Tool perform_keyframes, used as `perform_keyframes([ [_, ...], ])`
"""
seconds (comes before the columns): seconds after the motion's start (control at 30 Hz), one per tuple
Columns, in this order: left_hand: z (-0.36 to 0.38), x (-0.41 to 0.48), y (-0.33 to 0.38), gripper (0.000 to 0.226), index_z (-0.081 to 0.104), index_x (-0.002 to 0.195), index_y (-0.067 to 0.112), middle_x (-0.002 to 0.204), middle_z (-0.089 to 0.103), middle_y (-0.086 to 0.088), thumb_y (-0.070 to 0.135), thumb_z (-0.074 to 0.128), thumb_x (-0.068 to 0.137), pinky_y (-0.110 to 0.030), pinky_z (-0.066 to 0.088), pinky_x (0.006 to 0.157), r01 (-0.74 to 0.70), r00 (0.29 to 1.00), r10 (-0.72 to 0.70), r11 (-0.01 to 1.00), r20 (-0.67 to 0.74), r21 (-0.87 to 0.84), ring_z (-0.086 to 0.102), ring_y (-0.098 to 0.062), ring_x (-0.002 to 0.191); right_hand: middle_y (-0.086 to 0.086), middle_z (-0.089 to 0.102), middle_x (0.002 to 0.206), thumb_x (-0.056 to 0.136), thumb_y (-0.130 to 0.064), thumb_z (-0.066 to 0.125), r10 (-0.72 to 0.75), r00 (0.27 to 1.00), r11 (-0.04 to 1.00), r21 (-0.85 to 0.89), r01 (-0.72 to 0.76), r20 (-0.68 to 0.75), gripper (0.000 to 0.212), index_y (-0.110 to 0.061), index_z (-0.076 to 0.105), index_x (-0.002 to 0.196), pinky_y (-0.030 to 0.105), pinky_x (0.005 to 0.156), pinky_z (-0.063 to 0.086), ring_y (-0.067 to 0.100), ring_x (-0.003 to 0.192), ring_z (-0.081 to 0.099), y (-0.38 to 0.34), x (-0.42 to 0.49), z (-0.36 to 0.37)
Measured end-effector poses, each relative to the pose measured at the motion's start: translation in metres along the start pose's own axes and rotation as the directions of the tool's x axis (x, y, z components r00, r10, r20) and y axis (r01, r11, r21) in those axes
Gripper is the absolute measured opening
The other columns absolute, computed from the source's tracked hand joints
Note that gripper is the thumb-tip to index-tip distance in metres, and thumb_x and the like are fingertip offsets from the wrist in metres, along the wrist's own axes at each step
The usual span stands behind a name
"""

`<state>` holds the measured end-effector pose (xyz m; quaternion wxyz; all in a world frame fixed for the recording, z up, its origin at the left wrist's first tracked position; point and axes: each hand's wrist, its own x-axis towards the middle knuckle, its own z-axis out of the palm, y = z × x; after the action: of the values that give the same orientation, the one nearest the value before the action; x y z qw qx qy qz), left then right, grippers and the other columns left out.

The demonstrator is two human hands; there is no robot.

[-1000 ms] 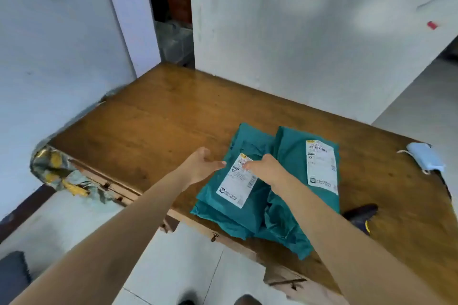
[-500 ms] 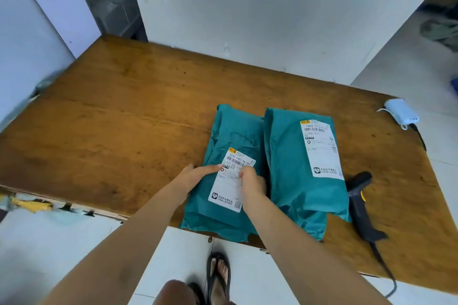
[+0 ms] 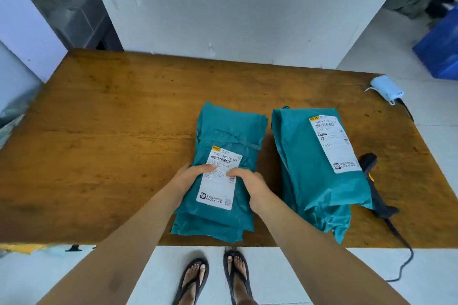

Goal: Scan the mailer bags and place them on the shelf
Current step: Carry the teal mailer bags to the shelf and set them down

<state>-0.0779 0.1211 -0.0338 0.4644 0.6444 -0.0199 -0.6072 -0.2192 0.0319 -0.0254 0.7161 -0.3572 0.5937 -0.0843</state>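
Top mailer bag (image 3: pixel 224 135) of the left stack, on the wooden table (image 3: pixel 99 131), long axis running away from me. My left hand (image 3: pixel 195 177) grips its left edge and my right hand (image 3: pixel 251 182) its right, fingertips on the shipping label (image 3: pixel 218 193). The barcode scanner (image 3: pixel 378 197) lies rightward, beyond the right stack (image 3: pixel 309 168); my right hand is nearer.

Teal mailer bags (image 3: pixel 230 131) slick crinkly plastic w/ matt paper labels (image 3: pixel 215 193); table (image 3: pixel 111 143) worn wood.
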Motion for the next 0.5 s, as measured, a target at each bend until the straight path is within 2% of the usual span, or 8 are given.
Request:
perform_keyframes([
  [0.07,-0.014,-0.005,0.014,0.086,0.056,0.126,0.015,0.105,0.073,-0.011,0.031,0.086,0.046,-0.039,0.056,0.073,-0.05,0.999,0.05,0.999,0.013,0.014,0.071,-0.031,0.091,0.012,0.074,0.099,0.055,-0.015,0.082,-0.033,0.999,0.999,0.028,0.032,0.042,0.064,-0.004,0.06,0.114,0.04,0.077,0.058,0.03,0.087,0.072,-0.007,-0.004,0.016],
  [0.17,-0.032,-0.018,0.042,0.08,0.056,0.126,0.016,0.106,0.072,-0.011,0.023,0.085,0.051,-0.039,0.056,0.07,-0.153,0.988,0.153,0.988,0.02,0.0,0.071,-0.031,0.09,0.013,0.074,0.103,0.062,-0.006,0.082,-0.167,0.981,0.983,0.098,0.157,0.096,0.054,-0.007,0.063,0.112,0.045,0.079,0.059,0.03,0.088,0.072,-0.029,-0.015,0.035],
  [0.27,-0.035,-0.034,0.078,0.086,0.049,0.13,0.016,0.115,0.069,-0.012,0.016,0.088,0.053,-0.042,0.056,0.072,-0.282,0.958,0.281,0.959,0.051,0.005,0.07,-0.031,0.092,0.01,0.074,0.106,0.054,-0.01,0.085,-0.286,0.948,0.953,0.139,0.268,0.137,0.07,-0.011,0.06,0.119,0.05,0.084,0.057,0.031,0.093,0.072,-0.061,-0.035,0.045],
  [0.33,-0.029,-0.051,0.109,0.089,0.045,0.132,0.015,0.118,0.067,-0.012,0.013,0.087,0.054,-0.041,0.057,0.074,-0.38,0.922,0.378,0.925,0.087,0.017,0.07,-0.03,0.093,0.01,0.074,0.107,0.059,-0.006,0.083,-0.377,0.917,0.918,0.182,0.351,0.133,0.066,-0.01,0.059,0.121,0.05,0.084,0.057,0.031,0.094,0.071,-0.083,-0.05,0.047],
  [0.43,-0.004,-0.079,0.153,0.101,0.044,0.133,0.014,0.117,0.067,-0.01,0.017,0.091,0.044,-0.043,0.057,0.077,-0.506,0.856,0.494,0.861,0.154,0.048,0.07,-0.028,0.094,0.011,0.073,0.109,0.071,0.001,0.077,-0.502,0.86,0.847,0.254,0.467,0.091,0.054,-0.01,0.058,0.12,0.043,0.08,0.058,0.029,0.095,0.07,-0.117,-0.082,0.039],
  [0.5,0.022,-0.095,0.175,0.098,0.043,0.132,0.012,0.117,0.067,-0.01,0.014,0.09,0.047,-0.041,0.057,0.076,-0.575,0.806,0.557,0.817,0.2,0.04,0.07,-0.028,0.094,0.01,0.072,0.11,0.073,0.001,0.076,-0.578,0.813,0.795,0.272,0.542,0.069,0.053,-0.01,0.057,0.121,0.041,0.08,0.057,0.029,0.097,0.07,-0.138,-0.106,0.021],
])
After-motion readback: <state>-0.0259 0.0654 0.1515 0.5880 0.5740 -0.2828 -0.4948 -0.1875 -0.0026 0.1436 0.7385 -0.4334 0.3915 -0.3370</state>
